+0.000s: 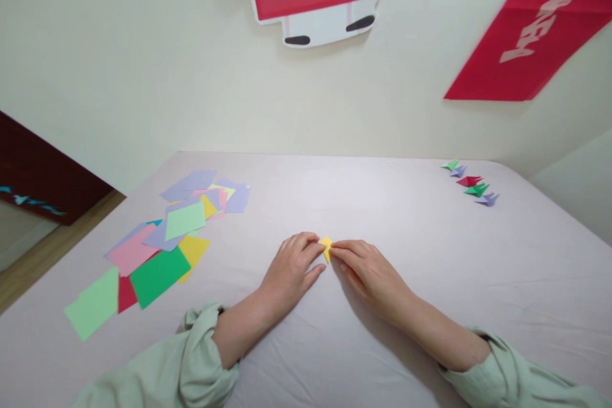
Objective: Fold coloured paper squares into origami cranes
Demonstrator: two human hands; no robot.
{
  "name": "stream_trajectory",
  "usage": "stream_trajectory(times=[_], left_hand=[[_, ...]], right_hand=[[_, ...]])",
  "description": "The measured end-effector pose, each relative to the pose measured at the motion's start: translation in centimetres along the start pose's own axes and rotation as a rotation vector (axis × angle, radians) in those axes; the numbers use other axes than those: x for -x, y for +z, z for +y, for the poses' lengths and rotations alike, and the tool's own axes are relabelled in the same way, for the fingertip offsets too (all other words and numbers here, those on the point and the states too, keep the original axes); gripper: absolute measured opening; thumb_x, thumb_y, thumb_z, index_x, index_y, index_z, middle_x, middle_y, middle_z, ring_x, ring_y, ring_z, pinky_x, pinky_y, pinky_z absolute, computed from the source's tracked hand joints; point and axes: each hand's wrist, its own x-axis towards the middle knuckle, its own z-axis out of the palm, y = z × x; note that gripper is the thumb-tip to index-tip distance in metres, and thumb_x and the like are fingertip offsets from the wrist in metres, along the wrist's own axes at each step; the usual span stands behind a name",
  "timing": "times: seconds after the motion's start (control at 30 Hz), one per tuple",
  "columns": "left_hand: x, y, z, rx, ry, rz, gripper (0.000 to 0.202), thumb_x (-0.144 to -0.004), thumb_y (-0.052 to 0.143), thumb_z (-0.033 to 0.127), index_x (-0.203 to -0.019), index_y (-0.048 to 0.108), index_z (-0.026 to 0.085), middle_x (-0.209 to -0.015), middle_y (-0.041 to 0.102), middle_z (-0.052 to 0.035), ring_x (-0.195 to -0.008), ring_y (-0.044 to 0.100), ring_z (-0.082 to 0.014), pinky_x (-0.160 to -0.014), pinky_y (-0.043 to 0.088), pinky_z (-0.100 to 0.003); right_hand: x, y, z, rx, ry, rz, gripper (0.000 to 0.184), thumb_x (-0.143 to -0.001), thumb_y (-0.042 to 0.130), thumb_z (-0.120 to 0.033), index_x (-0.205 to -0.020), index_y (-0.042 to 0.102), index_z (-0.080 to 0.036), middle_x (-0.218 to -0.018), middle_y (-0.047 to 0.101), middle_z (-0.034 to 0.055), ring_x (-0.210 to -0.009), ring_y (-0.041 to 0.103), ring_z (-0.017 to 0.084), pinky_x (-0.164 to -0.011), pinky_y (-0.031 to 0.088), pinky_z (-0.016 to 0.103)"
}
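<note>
We are looking at fine paper folding, and the step in hand appears to be shaping or creasing a small, bright yellow, roughly diamond-shaped piece of folded paper (327, 249). It lies between our two hands at the near middle of the pale, cloth-covered counter (296, 197), directly in front of us.

Our left hand (292, 262) is partly open: the index fingertip meets the paper's left edge, while the thumb stands apart from that finger, its tip just below and beside the piece. We see no firm grip on this side. Our right hand (375, 273) has its fingers extended close together, with the tips at the paper's right edge. Its thumb is tucked underneath and partly hidden, so we cannot tell whether it pinches the piece or only steadies it.

As we judge it, the next move calls for a light, exact touch: one hand keeping the tiny piece still while the other lines up its edges and presses along the fold. Something this small could easily slip or skew between our fingertips.

Well apart to the right, five small, pointed folded-paper figures (469, 182) stand in a row; to the left, loose, flat, multicoloured paper sheets (160, 276) lie overlapping.
</note>
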Motion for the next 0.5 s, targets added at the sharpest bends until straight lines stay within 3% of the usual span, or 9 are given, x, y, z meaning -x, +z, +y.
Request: stream_trajectory(times=[0.5], left_hand=[[-2.7,0.6,0.3,-0.12,-0.059,0.017,0.021,-0.089,0.062,0.028,-0.108,0.056,0.023,-0.11,0.06,-0.0037,-0.105,0.053,-0.0217,-0.091,0.044,-0.037]], right_hand=[[-0.9,0.5,0.8,0.06,0.037,0.049,0.03,-0.094,0.047,-0.012,-0.119,0.062,-0.014,-0.123,0.064,0.0138,-0.11,0.059,0.026,-0.093,0.05,0.044]])
